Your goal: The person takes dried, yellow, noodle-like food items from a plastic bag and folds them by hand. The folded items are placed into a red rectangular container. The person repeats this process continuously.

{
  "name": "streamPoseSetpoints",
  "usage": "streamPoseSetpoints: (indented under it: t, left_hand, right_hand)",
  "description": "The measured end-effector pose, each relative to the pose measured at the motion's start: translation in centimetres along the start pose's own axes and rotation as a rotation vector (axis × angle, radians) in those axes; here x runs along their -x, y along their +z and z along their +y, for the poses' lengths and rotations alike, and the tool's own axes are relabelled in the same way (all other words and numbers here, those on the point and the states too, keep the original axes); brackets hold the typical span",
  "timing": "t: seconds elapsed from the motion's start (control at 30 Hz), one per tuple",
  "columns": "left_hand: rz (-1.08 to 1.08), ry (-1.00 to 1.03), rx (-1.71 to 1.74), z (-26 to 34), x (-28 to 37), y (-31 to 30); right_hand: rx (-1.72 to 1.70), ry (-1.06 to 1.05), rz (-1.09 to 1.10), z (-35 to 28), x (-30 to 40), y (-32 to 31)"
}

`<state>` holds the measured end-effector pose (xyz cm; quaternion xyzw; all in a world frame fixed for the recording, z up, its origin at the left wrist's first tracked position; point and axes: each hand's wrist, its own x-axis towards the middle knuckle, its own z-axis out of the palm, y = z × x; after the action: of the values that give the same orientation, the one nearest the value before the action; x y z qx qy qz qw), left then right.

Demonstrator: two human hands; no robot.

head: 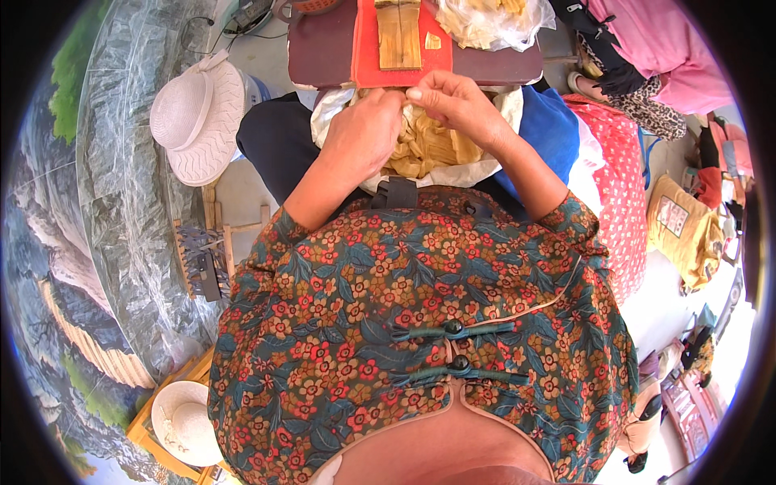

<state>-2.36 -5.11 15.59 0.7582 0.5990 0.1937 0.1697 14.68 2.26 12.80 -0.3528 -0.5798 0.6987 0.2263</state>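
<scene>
My left hand (366,128) and my right hand (459,110) meet at the fingertips, low in front of a small maroon table (321,57). Both have their fingers bent in a pinch; whatever may be between them is too small or hidden to make out. Beneath them, a white bag (508,109) lies open in my lap, filled with crumpled tan, husk-like strips (436,148). Just beyond my fingertips, a grooved wooden block (400,45) rests on a red cloth (371,66). Beside the block is a small pale yellow piece (433,40).
A clear plastic bag (497,24) of tan pieces sits on the table's right side, a brown bowl (312,5) at its left corner. White sun hats (194,118) and a wooden folding stool (206,254) are at left. At right, a person in pink (667,48) sits close by.
</scene>
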Motion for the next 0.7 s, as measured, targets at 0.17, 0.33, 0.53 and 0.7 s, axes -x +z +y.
streamPoseSetpoints:
  t: [0.17,0.33,0.53,0.7]
  left_hand:
    - [-0.141,0.157,-0.139,1.9,0.2,-2.8]
    - [-0.069,0.254,-0.169,3.2,1.3,-5.2]
    - [0.084,0.350,-0.169,1.5,2.7,-4.8]
    - [0.155,0.294,-0.099,0.4,2.3,-3.3]
  right_hand:
    - [0.102,-0.079,-0.235,-0.6,1.3,-0.4]
    - [0.322,-0.173,-0.283,-4.2,3.6,-0.5]
    - [0.399,-0.279,-0.213,-6.2,6.3,1.0]
    - [0.412,-0.257,-0.102,-5.2,5.1,1.6]
